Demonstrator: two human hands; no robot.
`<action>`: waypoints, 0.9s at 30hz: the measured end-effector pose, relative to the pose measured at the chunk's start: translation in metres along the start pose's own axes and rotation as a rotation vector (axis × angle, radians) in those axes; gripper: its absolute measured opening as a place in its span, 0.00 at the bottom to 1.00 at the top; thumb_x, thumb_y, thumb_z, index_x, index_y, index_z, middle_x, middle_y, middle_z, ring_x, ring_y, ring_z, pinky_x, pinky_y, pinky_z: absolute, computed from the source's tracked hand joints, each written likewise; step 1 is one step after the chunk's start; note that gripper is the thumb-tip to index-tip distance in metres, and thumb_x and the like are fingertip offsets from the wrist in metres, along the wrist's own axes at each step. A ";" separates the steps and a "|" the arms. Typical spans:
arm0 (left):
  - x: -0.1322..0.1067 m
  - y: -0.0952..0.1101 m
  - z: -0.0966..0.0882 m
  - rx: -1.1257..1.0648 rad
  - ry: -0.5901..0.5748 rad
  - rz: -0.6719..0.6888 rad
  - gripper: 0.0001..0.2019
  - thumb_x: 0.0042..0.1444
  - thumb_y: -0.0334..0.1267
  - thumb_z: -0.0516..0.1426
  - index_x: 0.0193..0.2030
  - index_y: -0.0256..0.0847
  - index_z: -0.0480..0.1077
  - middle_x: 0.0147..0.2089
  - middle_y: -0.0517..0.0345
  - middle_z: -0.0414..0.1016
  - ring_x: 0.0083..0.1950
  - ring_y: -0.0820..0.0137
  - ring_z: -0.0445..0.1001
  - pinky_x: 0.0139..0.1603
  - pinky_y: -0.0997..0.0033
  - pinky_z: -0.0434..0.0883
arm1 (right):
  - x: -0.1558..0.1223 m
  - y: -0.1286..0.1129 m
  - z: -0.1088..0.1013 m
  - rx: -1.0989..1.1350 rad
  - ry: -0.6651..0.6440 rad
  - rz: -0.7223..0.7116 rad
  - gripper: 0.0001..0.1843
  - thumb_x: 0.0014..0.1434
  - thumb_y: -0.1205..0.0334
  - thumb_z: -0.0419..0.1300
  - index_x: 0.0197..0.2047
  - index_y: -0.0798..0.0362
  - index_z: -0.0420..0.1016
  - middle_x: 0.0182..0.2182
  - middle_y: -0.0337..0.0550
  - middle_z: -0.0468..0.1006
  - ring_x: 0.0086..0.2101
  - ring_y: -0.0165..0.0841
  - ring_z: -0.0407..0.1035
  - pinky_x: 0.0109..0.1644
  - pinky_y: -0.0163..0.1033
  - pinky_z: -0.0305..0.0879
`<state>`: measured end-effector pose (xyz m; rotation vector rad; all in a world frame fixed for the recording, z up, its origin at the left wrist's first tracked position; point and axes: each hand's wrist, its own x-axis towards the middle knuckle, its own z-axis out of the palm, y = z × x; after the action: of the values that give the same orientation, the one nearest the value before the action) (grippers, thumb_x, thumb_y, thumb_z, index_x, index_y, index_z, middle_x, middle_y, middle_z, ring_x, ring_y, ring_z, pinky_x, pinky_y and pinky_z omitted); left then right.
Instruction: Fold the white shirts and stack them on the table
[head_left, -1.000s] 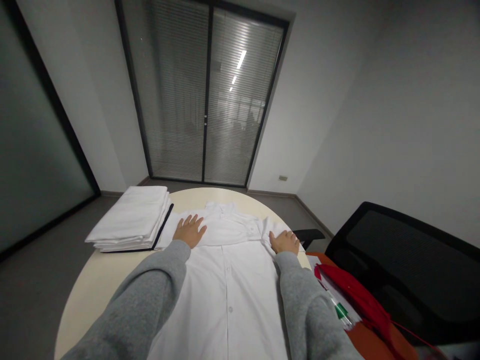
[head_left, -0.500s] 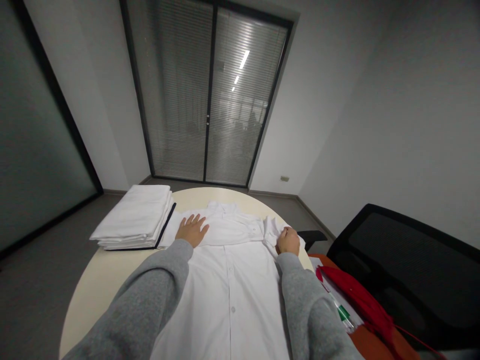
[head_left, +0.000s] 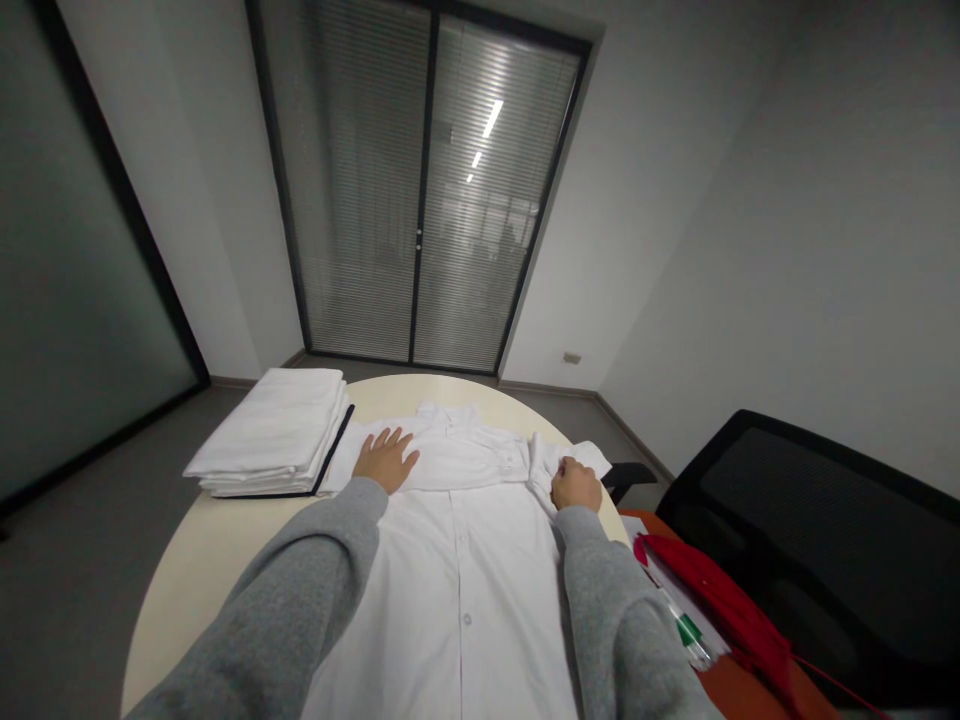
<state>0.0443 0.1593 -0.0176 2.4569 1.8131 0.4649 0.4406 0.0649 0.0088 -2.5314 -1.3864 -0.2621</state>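
Observation:
A white button-up shirt point(head_left: 495, 590) lies front up on the table, its collar point(head_left: 448, 415) at the far side. One sleeve point(head_left: 480, 455) is laid across the chest. With fingers spread, my left hand point(head_left: 385, 461) rests flat on the shirt's upper left part. My right hand point(head_left: 577, 485) is closed at the right edge, around bunched sleeve cloth. Past its knuckles a white flap of cloth point(head_left: 590, 457) sticks out over the table's edge. What lies under the curled fingers is hidden.
Left of the shirt, folded white cloths point(head_left: 274, 420) are stacked on a dark-edged board. The round table point(head_left: 176, 590) ends just beyond the right hand. A black mesh chair point(head_left: 817, 550) stands at the right, with a red cloth point(head_left: 712, 590) and a clear plastic package on its orange seat.
The cloth by my right hand has flipped outward and now sticks out to the right. The right fist has turned slightly. My left hand stays in place on the shirt.

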 end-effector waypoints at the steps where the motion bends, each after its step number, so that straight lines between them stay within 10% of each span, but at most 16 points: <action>1: 0.000 0.000 0.000 -0.005 -0.001 -0.001 0.29 0.69 0.56 0.45 0.72 0.50 0.63 0.77 0.54 0.57 0.77 0.53 0.52 0.75 0.41 0.46 | 0.001 0.000 -0.001 0.007 -0.002 -0.020 0.17 0.67 0.64 0.52 0.53 0.54 0.78 0.47 0.55 0.80 0.50 0.44 0.71 0.51 0.44 0.62; 13: 0.000 -0.002 0.001 -0.022 0.002 -0.002 0.29 0.69 0.57 0.44 0.71 0.52 0.64 0.77 0.55 0.58 0.77 0.54 0.52 0.75 0.42 0.46 | -0.001 0.000 -0.003 0.080 0.030 0.056 0.14 0.66 0.63 0.56 0.51 0.53 0.77 0.45 0.55 0.81 0.48 0.46 0.72 0.50 0.44 0.62; 19: 0.001 -0.001 0.001 -0.038 0.027 -0.005 0.28 0.71 0.57 0.42 0.70 0.51 0.66 0.75 0.55 0.60 0.77 0.54 0.54 0.75 0.42 0.48 | 0.013 -0.005 -0.038 0.186 0.089 0.144 0.17 0.68 0.62 0.50 0.55 0.51 0.75 0.45 0.52 0.80 0.42 0.41 0.74 0.42 0.40 0.61; 27: -0.004 0.004 -0.010 -0.162 0.085 -0.026 0.27 0.71 0.57 0.43 0.66 0.52 0.70 0.75 0.57 0.62 0.77 0.55 0.53 0.76 0.42 0.45 | 0.036 -0.095 -0.107 0.266 0.269 -0.071 0.18 0.71 0.59 0.49 0.59 0.50 0.71 0.51 0.51 0.76 0.49 0.41 0.68 0.49 0.41 0.58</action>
<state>0.0445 0.1535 -0.0083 2.3374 1.7585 0.6952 0.3753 0.1114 0.1328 -2.1461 -1.3108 -0.3873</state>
